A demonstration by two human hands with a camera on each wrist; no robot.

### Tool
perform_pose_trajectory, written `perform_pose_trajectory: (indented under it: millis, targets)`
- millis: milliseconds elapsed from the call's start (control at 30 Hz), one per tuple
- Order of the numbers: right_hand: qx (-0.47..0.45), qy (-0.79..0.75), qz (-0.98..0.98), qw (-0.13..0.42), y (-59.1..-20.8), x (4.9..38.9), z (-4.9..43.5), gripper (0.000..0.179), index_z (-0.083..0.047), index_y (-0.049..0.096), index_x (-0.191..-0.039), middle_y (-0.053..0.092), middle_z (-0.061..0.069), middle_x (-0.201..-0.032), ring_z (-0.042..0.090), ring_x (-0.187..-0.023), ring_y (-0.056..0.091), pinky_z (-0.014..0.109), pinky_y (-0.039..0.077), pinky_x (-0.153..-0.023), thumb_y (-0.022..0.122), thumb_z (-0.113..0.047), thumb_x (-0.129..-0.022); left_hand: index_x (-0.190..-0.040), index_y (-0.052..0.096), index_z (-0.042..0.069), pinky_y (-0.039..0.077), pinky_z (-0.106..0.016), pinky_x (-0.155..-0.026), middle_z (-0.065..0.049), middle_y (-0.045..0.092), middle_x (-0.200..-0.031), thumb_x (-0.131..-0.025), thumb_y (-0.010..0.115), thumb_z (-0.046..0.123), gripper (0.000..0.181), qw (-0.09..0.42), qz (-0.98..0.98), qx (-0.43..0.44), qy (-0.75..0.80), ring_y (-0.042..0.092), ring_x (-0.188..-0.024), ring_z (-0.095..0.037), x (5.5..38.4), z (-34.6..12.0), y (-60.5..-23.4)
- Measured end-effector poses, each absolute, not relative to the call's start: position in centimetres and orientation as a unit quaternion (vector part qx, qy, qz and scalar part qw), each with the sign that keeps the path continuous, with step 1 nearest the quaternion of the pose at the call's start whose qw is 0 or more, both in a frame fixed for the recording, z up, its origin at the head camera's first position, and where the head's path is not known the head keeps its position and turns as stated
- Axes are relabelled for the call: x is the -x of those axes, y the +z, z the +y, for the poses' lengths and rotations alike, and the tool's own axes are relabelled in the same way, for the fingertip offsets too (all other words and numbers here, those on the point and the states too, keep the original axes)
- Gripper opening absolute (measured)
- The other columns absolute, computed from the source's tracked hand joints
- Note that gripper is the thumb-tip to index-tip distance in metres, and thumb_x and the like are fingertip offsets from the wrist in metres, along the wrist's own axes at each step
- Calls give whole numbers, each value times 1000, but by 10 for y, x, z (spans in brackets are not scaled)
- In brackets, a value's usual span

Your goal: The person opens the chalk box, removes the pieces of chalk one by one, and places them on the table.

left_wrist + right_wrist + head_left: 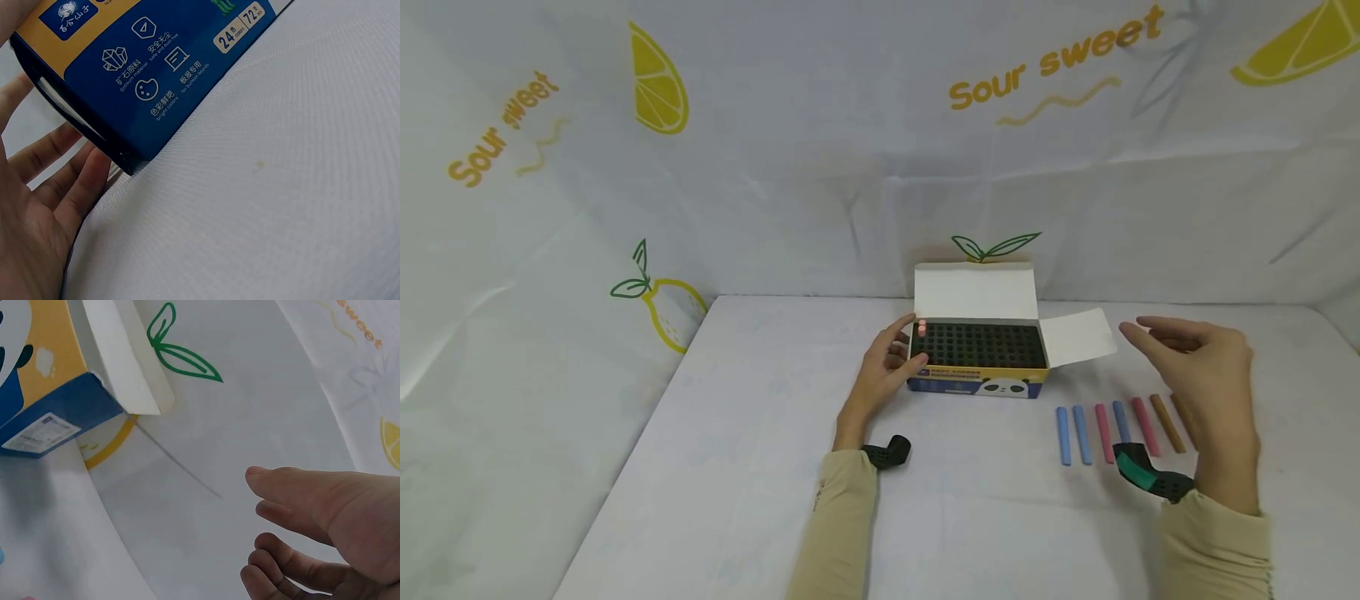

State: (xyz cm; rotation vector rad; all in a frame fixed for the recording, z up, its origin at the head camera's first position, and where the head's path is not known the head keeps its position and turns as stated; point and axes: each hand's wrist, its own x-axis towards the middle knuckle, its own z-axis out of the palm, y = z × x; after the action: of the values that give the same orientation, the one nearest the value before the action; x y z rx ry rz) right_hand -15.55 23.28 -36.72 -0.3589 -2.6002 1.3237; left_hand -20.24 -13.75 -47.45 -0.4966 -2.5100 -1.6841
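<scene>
A chalk box (977,382), blue and yellow with a panda on its front, stands with its lid raised. Its black holder (985,343) is full of small holes, and two peach chalk ends (922,328) stick up at the left. My left hand (883,367) holds the box's left end, thumb at the front corner and index finger at the back one; in the left wrist view its other fingers (87,181) lie along that end. To the right of the box, my right hand (1206,367) hovers with loosely bent fingers and nothing between them.
Several chalk sticks lie in a row at the right front: blue (1082,435), pink (1146,427) and brown (1167,423), the last partly behind my right hand. A white side flap (1078,337) juts from the box toward that hand. A printed white cloth (820,233) hangs behind.
</scene>
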Motion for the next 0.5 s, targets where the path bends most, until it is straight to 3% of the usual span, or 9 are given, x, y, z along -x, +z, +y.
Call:
perform_pose_trajectory:
  millis: [500]
  targets:
    - [83,478,-865,127,-350,165,187,50,1,72,-124,55,-33,-88,-12,-83,54,7,44,-69,77,-36,-91,-157,39,35,51,-36,-90,-13,54,-130,-98,66,35,65,30,-817,156,-554,57,-97,-22,202,-138,-473]
